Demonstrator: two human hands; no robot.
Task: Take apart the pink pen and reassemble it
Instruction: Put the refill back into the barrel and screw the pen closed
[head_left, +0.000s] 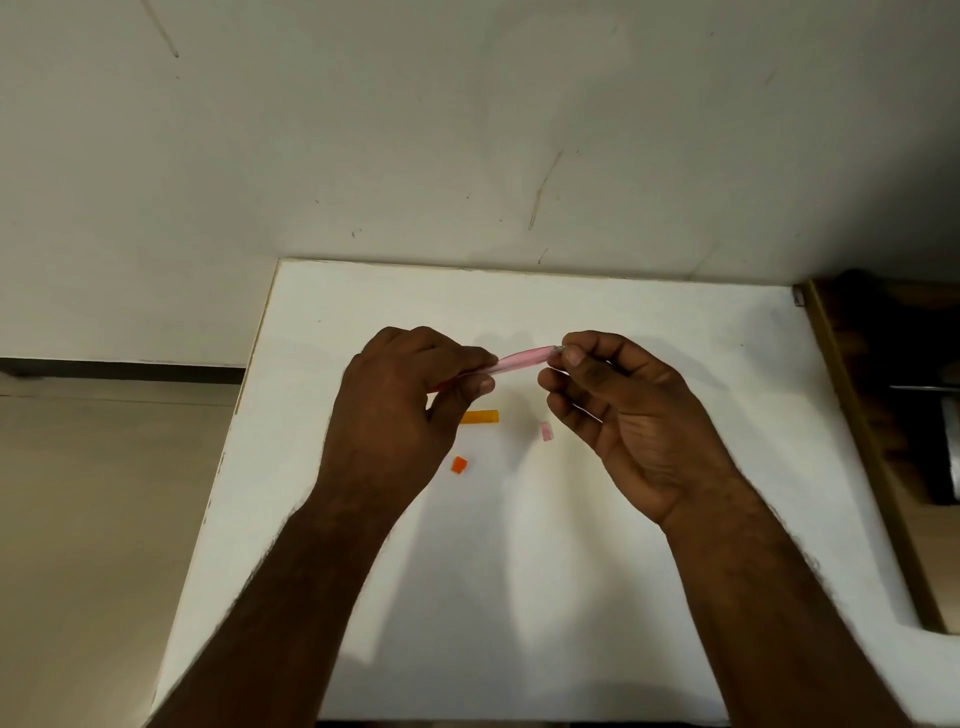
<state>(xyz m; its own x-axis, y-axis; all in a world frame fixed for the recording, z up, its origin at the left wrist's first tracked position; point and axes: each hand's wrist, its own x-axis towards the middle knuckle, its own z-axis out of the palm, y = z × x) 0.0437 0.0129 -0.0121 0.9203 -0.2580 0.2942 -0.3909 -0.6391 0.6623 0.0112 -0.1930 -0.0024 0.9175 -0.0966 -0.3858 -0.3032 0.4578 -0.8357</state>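
White desk (519, 571) against a scuffed wall: left hand (395, 415) grips the pink pen (522, 359) barrel mid-air as anchor, right hand (623, 410) fingers pinch its far tip, likely to twist it; loose below, clear of both: orange cap (479, 417), orange bit (459, 464), pink bit (545, 431).

pen barrel (524, 359): translucent pink tube, nearly level above the white table (649, 332), its right end slightly higher; each end is held.
small pink piece (545, 431): short pale pink part, lying loose on the table, below the barrel's right end and apart from it.
red end (441, 385): thin reddish bit showing at the barrel's left end, mostly hidden.
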